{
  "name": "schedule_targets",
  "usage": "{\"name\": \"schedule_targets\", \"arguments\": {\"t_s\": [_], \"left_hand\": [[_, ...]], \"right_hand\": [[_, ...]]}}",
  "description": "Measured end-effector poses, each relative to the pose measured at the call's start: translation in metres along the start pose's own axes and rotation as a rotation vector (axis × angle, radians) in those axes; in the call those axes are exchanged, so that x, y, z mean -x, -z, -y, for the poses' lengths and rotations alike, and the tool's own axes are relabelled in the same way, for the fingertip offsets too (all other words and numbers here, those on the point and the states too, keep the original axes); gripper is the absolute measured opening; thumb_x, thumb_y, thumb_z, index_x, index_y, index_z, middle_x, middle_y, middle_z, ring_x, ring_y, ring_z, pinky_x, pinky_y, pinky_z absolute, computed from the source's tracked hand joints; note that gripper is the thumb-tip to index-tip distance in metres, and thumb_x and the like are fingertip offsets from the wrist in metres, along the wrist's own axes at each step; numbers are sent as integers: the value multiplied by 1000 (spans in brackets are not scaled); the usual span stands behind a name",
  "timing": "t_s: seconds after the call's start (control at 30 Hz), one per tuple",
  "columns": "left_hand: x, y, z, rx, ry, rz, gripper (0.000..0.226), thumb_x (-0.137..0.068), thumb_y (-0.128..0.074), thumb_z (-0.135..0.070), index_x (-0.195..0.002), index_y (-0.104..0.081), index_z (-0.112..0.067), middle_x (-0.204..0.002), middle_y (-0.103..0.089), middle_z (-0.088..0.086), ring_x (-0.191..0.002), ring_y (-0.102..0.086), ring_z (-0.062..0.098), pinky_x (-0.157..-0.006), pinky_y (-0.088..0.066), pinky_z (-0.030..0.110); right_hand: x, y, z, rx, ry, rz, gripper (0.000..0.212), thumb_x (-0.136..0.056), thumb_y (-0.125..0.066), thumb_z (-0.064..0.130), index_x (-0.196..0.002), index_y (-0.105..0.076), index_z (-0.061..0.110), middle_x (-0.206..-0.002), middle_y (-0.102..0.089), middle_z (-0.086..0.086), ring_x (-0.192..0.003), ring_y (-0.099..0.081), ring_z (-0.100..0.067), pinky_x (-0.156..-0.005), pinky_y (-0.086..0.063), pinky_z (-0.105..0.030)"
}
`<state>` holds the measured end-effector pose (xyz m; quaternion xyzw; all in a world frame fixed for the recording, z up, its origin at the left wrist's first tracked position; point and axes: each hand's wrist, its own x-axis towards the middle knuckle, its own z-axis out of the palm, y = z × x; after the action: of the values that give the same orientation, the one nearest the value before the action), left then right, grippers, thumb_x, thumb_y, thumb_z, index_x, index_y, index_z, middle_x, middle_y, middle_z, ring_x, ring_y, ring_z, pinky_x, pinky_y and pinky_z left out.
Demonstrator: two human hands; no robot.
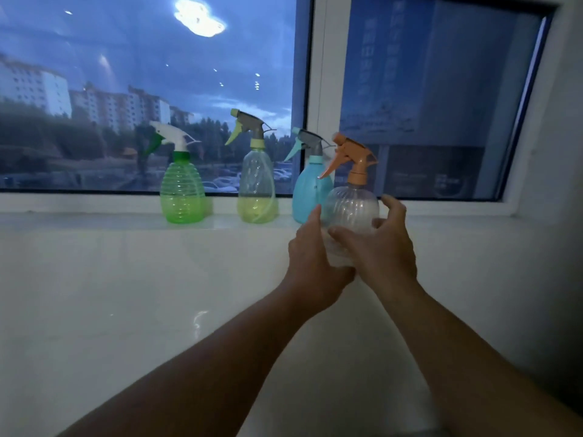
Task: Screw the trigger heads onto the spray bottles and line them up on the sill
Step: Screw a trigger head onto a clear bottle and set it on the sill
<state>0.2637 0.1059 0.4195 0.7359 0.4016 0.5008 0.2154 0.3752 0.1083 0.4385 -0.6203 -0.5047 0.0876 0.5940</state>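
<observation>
Three spray bottles stand upright in a row on the white sill (94,220): a green one (182,193) with a white and green head, a yellowish clear one (257,187) with a grey head, and a light blue one (307,190) with a grey head. I hold a clear ribbed bottle (351,206) with an orange trigger head (350,157) in front of the sill, right of the blue bottle. My left hand (310,263) grips its left and lower side. My right hand (381,244) wraps its right side. The bottle's base is hidden behind my hands.
A window (142,89) with a white centre post (329,74) rises behind the sill. A white wall (126,294) drops below the sill's edge. The sill continues to the right (457,216) up to the window reveal (555,121).
</observation>
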Motion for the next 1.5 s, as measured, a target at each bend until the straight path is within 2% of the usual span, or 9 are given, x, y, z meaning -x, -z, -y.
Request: {"name": "schedule_targets", "arguments": {"t_s": [0.2, 0.33, 0.43, 0.6, 0.87, 1.03, 1.2, 1.33, 1.5], "left_hand": [[-62, -33, -15, -41, 46, 198, 72, -83, -69, 4, -140, -36, -24, -136, -44, -6, -132, -43, 18, -99, -39, 27], [-92, -48, -15, -149, 114, 302, 98, -86, -66, 5, -160, -7, -21, -157, -35, 7, -144, -36, 25, -109, -36, 33], [-109, -61, -11, -215, 152, 351, 103, -90, -64, 2, -160, 9, -18, -161, -31, 9, -145, -35, 26, -98, -33, 24], [-128, -75, -6, -245, 188, 369, 99, -92, -63, -2, -159, 9, -16, -159, -34, 10, -142, -37, 27, -88, -28, 23], [-133, -75, -6, -329, 188, 370, 96, -92, -62, -2, -159, 6, -15, -161, -31, 13, -145, -34, 31, -101, -34, 26], [-128, -68, -20, -292, 86, 336, 78, -92, -62, -1, -156, -19, -15, -137, -49, 5, -109, -53, 4, -62, -37, 3], [-93, -52, -21, -246, -13, 227, 74, -89, -72, -10, -151, -32, -16, -109, -45, -19, -95, -53, -18, -66, -35, -9], [-51, -30, -9, -235, -24, 254, 84, -89, -72, -10, -157, -23, -17, -149, -49, 6, -138, -45, 20, -114, -41, 35], [-5, 4, 5, -267, -71, 231, 73, -88, -65, 1, -151, -36, -20, -125, -64, 1, -110, -63, 14, -96, -55, 29]], "right_hand": [[-81, 7, -13, 0, 89, -33, 93, -64, -87, 49, -137, -31, 38, -130, -59, -1, -104, -62, -24, -75, -45, -33], [-119, -3, -32, 61, 90, 25, 93, -69, -84, 48, -141, -27, 36, -133, -55, -8, -105, -61, -28, -75, -45, -34], [-143, -11, -51, 110, 71, 83, 92, -73, -79, 50, -145, -24, 35, -130, -57, -10, -102, -62, -30, -73, -44, -33], [-161, -14, -70, 129, 87, 123, 93, -77, -76, 53, -148, -19, 31, -121, -63, -9, -88, -61, -24, -77, -54, -38], [-157, -13, -66, 184, 86, 126, 97, -72, -74, 59, -145, -17, 32, -128, -59, -15, -108, -61, -34, -93, -50, -54], [-149, -4, -61, 251, 86, 89, 114, -72, -79, 55, -156, -8, 25, -147, -42, -20, -128, -49, -38, -103, -44, -55], [-107, 3, -44, 121, 240, -66, 81, -84, -76, 35, -151, -33, 22, -144, -48, -9, -124, -54, -24, -89, -46, -29], [-51, 0, -33, 63, 322, 3, 51, -93, -65, 20, -141, -46, 22, -136, -54, -5, -111, -51, -7, -77, -36, -9], [13, -13, -22, 30, 315, 139, 46, -93, -63, 15, -137, -51, 19, -131, -59, -7, -112, -56, -12, -86, -45, -20]]}}
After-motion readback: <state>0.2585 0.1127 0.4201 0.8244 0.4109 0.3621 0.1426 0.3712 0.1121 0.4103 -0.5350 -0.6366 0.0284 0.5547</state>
